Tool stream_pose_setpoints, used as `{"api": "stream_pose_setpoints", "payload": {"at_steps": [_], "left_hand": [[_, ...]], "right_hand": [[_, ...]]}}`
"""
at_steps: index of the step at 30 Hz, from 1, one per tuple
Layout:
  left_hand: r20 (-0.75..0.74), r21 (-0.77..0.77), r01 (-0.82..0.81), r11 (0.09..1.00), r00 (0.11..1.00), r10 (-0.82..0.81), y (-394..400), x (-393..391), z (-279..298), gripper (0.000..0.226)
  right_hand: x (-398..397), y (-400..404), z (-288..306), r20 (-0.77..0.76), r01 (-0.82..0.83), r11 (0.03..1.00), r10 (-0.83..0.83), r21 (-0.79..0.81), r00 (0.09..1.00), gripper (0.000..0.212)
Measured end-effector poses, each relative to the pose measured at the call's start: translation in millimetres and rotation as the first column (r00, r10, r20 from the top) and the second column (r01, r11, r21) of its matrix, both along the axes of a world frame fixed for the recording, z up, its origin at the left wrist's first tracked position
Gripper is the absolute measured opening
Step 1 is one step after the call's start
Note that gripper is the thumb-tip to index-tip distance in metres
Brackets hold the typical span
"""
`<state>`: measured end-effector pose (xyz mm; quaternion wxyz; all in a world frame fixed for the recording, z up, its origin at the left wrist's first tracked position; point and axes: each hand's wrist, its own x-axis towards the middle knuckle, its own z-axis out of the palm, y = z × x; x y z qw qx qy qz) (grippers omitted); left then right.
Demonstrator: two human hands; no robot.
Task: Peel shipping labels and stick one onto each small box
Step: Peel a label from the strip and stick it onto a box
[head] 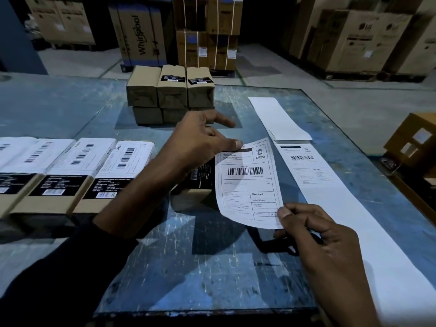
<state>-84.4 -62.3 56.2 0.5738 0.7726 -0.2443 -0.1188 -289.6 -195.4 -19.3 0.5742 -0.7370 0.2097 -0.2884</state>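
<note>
A peeled label [249,182] hangs mid-table, left hand [200,147] pinching its twelve o'clock edge, right hand [313,234] its five o'clock corner; next it needs lowering squarely onto the bare box [195,185] at nine o'clock.

This is a warehouse or shipping depot. Tall appliance cartons stand on the concrete floor [271,67]: a Whirlpool carton [139,36], LG cartons [358,38] and strapped cartons [207,31] on a pallet. A scuffed blue packing table [165,256] carries small boxes [169,93] in a stack and a strip of shipping labels [313,173].
</note>
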Motion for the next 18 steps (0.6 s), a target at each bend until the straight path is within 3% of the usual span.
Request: {"api": "stream_pose_setpoints", "payload": {"at_steps": [18], "left_hand": [[0.077,0.049,-0.026,0.998,0.997,0.023,-5.2,-0.5,-5.8,0.036]], "right_hand": [[2.0,-0.8,-2.5,-0.038,0.008,1.000,-0.008,-0.022,0.999,0.033]]}}
